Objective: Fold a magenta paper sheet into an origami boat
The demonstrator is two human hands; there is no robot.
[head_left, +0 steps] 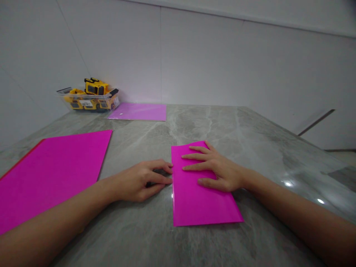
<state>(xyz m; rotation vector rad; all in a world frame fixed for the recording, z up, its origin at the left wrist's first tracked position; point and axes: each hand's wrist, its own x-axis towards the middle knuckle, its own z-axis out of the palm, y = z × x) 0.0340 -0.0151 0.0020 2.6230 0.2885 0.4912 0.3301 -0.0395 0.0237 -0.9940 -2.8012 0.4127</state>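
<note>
A bright magenta sheet of paper [191,205], seemingly folded double, lies on the grey marbled table in front of me. My right hand [213,167] rests flat on its upper right part, fingers spread and pointing left. At the sheet's left edge is my left hand [148,180], its fingers bent and apart, with the tips touching that edge. Neither hand is wrapped round anything. The underside of the sheet is hidden.
Larger magenta sheets [63,167] with a red edge showing lie at the left, partly behind my left forearm. Toward the wall are a lilac pack of paper [141,112] and a clear plastic box [86,104] holding yellow toy trucks [96,88].
</note>
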